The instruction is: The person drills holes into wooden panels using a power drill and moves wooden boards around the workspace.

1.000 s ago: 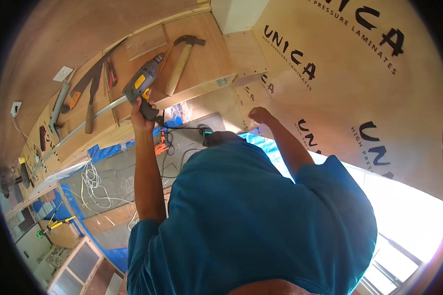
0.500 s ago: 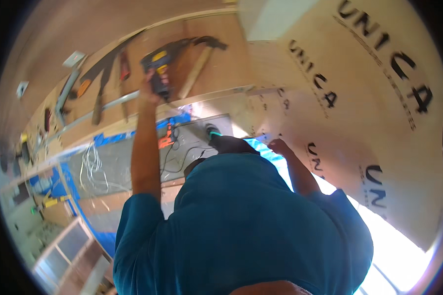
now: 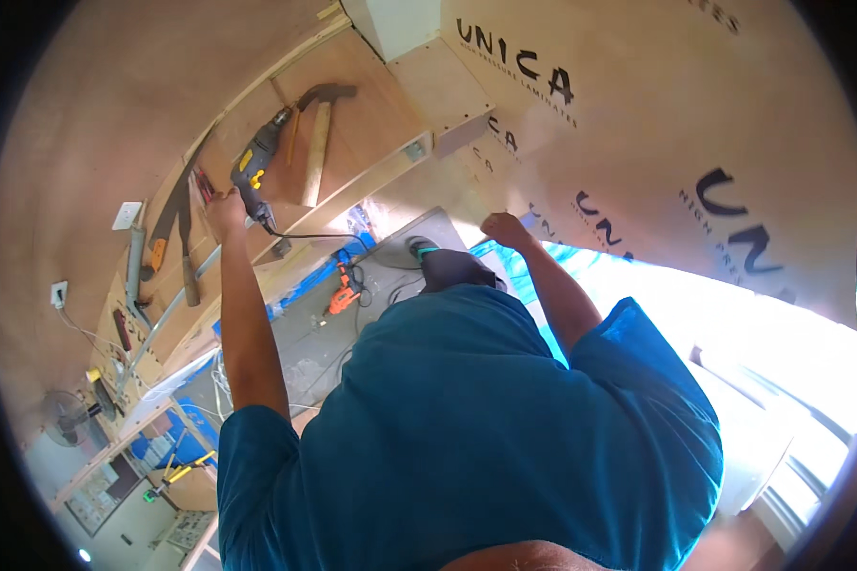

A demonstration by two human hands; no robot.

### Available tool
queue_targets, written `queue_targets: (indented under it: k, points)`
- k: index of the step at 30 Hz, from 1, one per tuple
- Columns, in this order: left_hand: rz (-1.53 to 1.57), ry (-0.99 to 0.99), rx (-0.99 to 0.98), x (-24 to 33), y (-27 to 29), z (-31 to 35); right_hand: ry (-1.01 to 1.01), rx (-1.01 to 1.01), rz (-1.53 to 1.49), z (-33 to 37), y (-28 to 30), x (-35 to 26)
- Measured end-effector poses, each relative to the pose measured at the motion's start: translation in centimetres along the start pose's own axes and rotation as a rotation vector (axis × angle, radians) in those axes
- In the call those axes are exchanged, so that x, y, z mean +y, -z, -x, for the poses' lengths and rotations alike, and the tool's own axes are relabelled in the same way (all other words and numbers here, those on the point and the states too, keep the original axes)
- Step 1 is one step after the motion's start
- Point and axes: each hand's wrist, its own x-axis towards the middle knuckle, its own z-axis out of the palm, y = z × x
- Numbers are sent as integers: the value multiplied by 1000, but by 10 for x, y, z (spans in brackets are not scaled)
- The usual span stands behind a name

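Nearest is the person's teal shirt (image 3: 476, 409), with bare forearms reaching out from its sleeves. The right hand (image 3: 507, 231) hangs near the large light-brown panel (image 3: 638, 124), its fingers curled in together. The left hand (image 3: 226, 211) is over the near edge of the wooden bench (image 3: 371, 124), fingers bent, right beside the grip of the power drill (image 3: 257, 157) and the near end of a red-handled hand tool (image 3: 201, 181). The fingertips are hidden, so I cannot tell how far apart they are, or whether they clamp or merely touch either one.

The grey-and-yellow drill lies on the bench, its long axis slanting away from the person and to the right. The chuck points to the far right, toward the head of the claw hammer (image 3: 318, 152); the pistol grip comes back toward the person, and a black cord runs from its end over the bench edge. The hammer lies just right of the drill, wooden handle toward the person. Left of the left hand are a handsaw (image 3: 159, 252) with an orange handle and a tool with a wooden handle (image 3: 190, 283). Beyond, a white socket plate (image 3: 126, 216) sits on the wall.
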Motion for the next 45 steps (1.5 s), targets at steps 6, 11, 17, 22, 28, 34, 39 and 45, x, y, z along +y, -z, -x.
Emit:
queue_targets:
  k: [6,11,17,22,28,34,39,45]
  points:
    - [427,-128,-211,-23,36,92,-158,-229,34,135,-119,22]
    - [-46,-130,-727,-203,64,213,-962,-469,-615,232,-186,-30]
    - [-189,445,-1076,-336,116,370,-224,-503,264,291,-231,-39]
    - [314,611,-1034,-356,192,363,-13,-503,184,240,-210,-45]
    - [-26,-146,-653,-279,176,354,-75,20,-51,211,-153,-62]
    - [70,-21,-814,-264,128,415,-479,255,-814,232,-101,-125]
    - [4,-239,-1025,-285,64,462,-123,150,-58,301,-148,-67]
    - [-459,-176,-1159,-285,0,543,-453,29,-201,458,-147,-6]
